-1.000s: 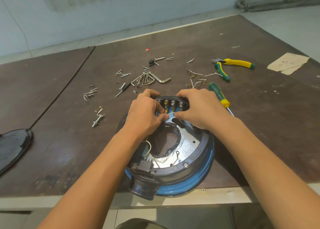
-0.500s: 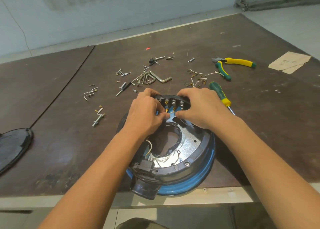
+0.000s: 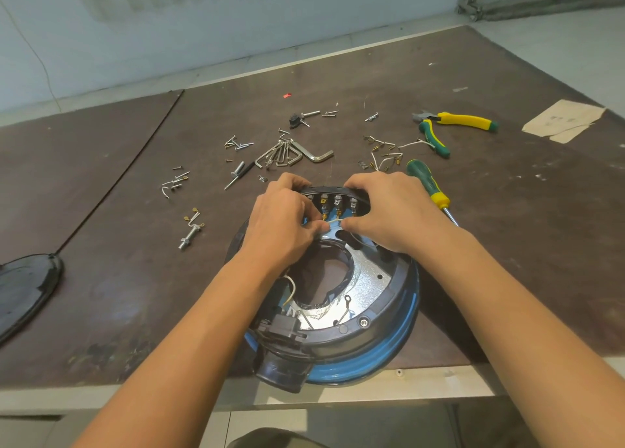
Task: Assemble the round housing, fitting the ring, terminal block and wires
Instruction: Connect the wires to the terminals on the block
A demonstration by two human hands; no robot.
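— Where was there room to reach in?
— From the right. A broad stretch of desk (image 3: 541, 231) lay open between the round housing (image 3: 389, 315) and the paper scrap (image 3: 561, 121).
— And behind the housing?
— Crowded. Hex keys (image 3: 291, 153), loose screws (image 3: 236, 143) and wire bits (image 3: 385, 156) were strewn just beyond the left hand (image 3: 280, 224) and the right hand (image 3: 395, 210). The screwdriver (image 3: 427, 187) lay just beside the right one.
— The left side?
— A bolt (image 3: 191, 234) lay near the left hand. Well beyond it sat a black cover (image 3: 27, 288), with bare desk between.
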